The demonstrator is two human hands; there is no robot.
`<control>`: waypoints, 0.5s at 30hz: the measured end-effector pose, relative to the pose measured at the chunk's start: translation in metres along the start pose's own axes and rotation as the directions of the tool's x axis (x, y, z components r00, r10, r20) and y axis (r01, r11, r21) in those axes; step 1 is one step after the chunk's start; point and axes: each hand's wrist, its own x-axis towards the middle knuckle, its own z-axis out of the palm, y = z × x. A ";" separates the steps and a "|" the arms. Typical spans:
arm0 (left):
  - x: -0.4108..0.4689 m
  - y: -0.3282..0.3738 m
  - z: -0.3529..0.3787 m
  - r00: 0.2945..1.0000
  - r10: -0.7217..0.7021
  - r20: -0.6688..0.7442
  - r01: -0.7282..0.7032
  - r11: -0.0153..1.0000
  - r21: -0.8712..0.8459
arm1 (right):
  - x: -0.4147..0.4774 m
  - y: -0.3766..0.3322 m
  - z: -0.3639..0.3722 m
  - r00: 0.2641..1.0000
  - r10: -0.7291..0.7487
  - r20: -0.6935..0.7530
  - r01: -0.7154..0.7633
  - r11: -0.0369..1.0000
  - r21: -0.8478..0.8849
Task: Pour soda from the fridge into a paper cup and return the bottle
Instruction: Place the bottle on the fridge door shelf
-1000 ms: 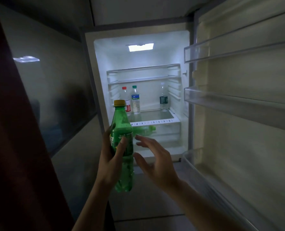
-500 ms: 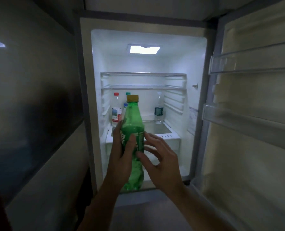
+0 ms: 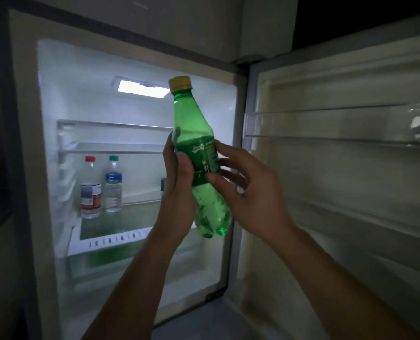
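Observation:
A green soda bottle (image 3: 196,133) with a yellow cap is held upright, slightly tilted, in front of the open fridge (image 3: 135,69). My left hand (image 3: 179,190) is wrapped around its label and lower body from the left. My right hand (image 3: 250,190) touches the label from the right with thumb and fingertips, the fingers spread. The bottle is about half full. No paper cup is in view.
Two clear water bottles, one red-capped (image 3: 90,187) and one green-capped (image 3: 113,184), stand on the fridge shelf (image 3: 110,239). Part of another bottle shows behind my left hand. The fridge door (image 3: 339,168) stands open at right with bare racks. A dark wall is at left.
The green bottle has risen and shifted right in front of the fridge. My right hand has closed in and now touches its label. The view has moved nearer the fridge.

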 end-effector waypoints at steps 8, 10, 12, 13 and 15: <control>0.031 0.001 0.060 0.999 -0.024 0.039 0.034 0.958 -0.286 | 0.040 -0.039 -0.064 0.999 -0.020 0.047 0.031 0.964 -0.264; 0.032 0.001 0.070 0.997 -0.028 0.067 0.047 0.953 -0.299 | 0.043 -0.043 -0.075 0.999 0.002 0.046 0.013 0.948 -0.317; 0.033 0.000 0.076 0.995 -0.032 0.093 0.058 0.952 -0.299 | 0.042 -0.046 -0.083 1.000 0.010 0.022 -0.002 0.939 -0.345; 0.034 0.000 0.078 0.993 -0.030 0.114 0.064 0.949 -0.309 | 0.041 -0.047 -0.085 1.000 0.006 0.007 -0.003 0.934 -0.357; 0.036 0.002 0.080 0.987 -0.018 0.162 0.071 0.943 -0.326 | 0.041 -0.050 -0.090 1.000 -0.004 -0.011 0.000 0.922 -0.387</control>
